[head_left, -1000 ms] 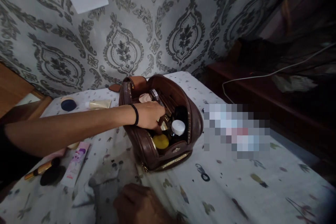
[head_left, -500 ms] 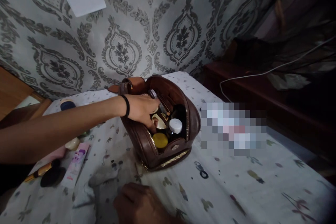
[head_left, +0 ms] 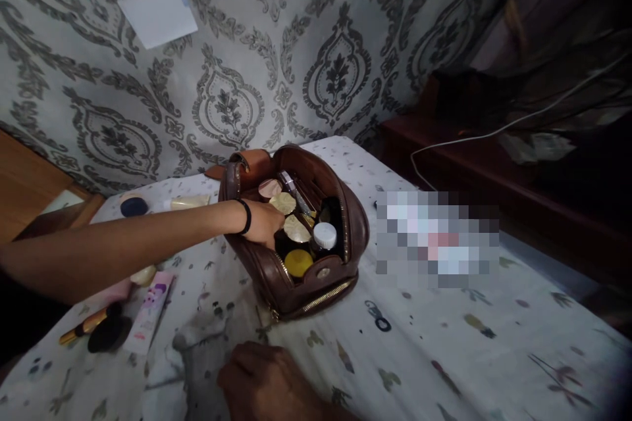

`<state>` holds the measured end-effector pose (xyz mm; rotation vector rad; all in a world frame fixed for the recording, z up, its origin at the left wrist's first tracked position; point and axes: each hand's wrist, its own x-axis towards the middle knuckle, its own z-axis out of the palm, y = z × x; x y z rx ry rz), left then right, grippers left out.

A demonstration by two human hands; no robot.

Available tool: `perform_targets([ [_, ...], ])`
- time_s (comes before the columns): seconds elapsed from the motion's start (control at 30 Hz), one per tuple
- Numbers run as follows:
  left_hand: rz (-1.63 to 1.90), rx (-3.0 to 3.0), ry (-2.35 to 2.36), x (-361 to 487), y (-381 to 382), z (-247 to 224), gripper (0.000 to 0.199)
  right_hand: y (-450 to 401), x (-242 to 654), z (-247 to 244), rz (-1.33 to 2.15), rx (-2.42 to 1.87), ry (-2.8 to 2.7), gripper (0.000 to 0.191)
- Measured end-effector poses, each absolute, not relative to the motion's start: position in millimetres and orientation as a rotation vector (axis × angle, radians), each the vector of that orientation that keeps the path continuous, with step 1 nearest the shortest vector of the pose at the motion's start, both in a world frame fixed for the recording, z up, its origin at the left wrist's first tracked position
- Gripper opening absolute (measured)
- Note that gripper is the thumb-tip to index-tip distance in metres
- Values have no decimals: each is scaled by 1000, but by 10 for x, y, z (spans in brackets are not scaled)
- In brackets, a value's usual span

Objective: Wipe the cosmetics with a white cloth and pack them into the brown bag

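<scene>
An unzipped brown leather bag stands on the printed cloth. My left hand reaches into it over the left side; its fingertips are hidden down among the contents, so I cannot tell their grip. Close to these fingers are two gold round lids, the rear one and the front one. A pinkish round lid, a bottle with a white ribbed cap, a yellow lid and slim tubes also sit inside. My right hand rests in a loose fist on the cloth before the bag.
On the left lie a pink-and-white tube, a black round item, a gold-and-black stick, a dark-blue round item and a cream tube. A blurred item lies right of the bag. The patterned wall stands behind.
My left hand has drawn back toward the bag's left side and lower, uncovering the rear gold lid and the pinkish lid. My right hand stays in place. The view has shifted slightly.
</scene>
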<state>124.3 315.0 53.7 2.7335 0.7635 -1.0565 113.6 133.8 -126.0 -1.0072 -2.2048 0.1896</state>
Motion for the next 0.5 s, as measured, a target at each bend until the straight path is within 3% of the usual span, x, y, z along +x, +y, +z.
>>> perform_targets([
  [0.27,-838,2698,715,1097,3287,434,38,1342,1120,-1273,194,-1005,-2217,12],
  [0.5,-1010,2683,794,1139,3199,479,33,1343,1123,-1292,201,-997,-2194,6],
])
